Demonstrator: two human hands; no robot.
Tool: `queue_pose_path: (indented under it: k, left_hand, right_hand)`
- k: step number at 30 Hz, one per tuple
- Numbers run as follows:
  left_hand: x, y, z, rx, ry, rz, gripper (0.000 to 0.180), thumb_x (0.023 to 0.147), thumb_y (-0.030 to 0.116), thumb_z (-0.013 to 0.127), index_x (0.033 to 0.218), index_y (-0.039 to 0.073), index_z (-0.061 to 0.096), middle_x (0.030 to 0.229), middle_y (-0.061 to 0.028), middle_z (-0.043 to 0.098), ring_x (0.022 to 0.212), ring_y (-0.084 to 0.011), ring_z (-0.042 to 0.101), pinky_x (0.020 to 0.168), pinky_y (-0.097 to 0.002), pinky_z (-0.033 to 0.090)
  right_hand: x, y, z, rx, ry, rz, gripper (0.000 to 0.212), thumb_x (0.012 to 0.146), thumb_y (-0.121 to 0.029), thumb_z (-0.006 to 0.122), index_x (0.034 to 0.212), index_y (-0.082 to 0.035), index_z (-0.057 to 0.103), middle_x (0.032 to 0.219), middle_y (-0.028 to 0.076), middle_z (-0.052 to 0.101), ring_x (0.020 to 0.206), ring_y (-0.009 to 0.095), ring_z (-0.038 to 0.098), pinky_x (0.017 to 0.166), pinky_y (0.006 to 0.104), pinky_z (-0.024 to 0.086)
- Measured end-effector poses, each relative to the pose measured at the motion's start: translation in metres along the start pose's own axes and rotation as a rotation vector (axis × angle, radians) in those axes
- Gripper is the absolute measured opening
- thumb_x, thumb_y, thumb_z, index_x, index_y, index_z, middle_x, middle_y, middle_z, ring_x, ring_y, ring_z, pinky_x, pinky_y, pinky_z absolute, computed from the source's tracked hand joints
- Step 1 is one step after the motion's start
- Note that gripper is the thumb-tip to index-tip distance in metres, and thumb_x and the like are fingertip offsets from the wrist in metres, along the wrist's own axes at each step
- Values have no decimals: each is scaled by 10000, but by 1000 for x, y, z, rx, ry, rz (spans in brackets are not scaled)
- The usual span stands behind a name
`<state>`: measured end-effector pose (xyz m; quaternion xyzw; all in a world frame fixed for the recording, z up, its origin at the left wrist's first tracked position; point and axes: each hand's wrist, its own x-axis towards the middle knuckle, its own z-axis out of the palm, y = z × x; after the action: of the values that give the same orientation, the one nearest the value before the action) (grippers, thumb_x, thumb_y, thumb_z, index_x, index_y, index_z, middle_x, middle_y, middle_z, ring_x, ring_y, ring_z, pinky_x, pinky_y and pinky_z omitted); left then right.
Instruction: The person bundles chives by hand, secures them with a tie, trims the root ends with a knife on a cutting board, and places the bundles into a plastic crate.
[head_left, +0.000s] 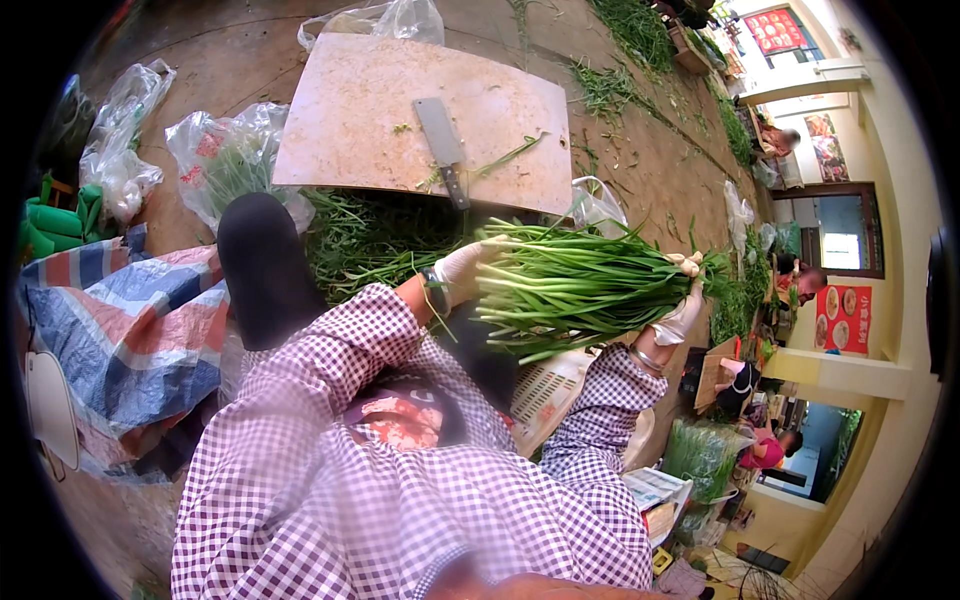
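Note:
A thick bunch of garlic chives (pixel 580 285) lies across my two hands, above my lap. Thin white gloves cover both hands. My right hand (pixel 680 315) wraps around the leafy end, its fingertips showing over the top. At the pale stem end, my left hand (pixel 468 272) grips the bunch from the side; the greens partly hide its fingers. Beyond the bunch, a cleaver (pixel 437 130) with a dark handle rests on a large, worn pale board (pixel 350 120). A few cut green scraps (pixel 515 153) lie beside the blade.
Loose greens (pixel 370 235) are heaped below the board's near edge. Plastic bags (pixel 225 160) stand to the left, near a striped woven sheet (pixel 130 330). A cream plastic basket (pixel 550 400) sits by my right forearm. Other people (pixel 765 448) are along the right side.

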<state>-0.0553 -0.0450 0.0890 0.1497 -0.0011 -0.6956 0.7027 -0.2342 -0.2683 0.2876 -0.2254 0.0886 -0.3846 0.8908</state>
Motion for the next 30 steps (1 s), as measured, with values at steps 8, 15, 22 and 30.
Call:
queue_pose_path:
  k: [8,15,22,30]
  left_hand:
    - [-13,5,19,-12,55,-7,696,815,438,733,1356,80,481,1424,-200,424,1275,-379,459,1036,-556,419]
    - [-4,3,19,-200,-136,-95,316,892,351,671,1094,113,623,867,-46,543,782,-182,543,685,-344,459]
    - [-27,14,48,56,8,50,381,875,295,680,1163,54,616,1029,-88,643,915,-209,603,812,-398,509]
    - [-31,17,61,111,38,153,326,909,271,652,1144,48,611,1027,-46,637,931,-180,593,873,-361,480]
  right_hand:
    - [-10,-1,21,164,48,-26,205,927,-100,491,1070,-8,607,755,26,565,748,162,543,886,337,466]
    - [-21,11,48,167,-25,75,125,902,-55,555,1021,-39,591,737,4,514,723,142,514,869,322,465]
    - [-23,1,46,73,-133,92,142,905,-50,560,1046,-50,572,749,-6,492,733,128,483,865,322,452]
    - [-24,-4,46,20,-94,63,119,911,-48,546,1027,-47,574,742,-1,483,731,132,478,865,324,452]
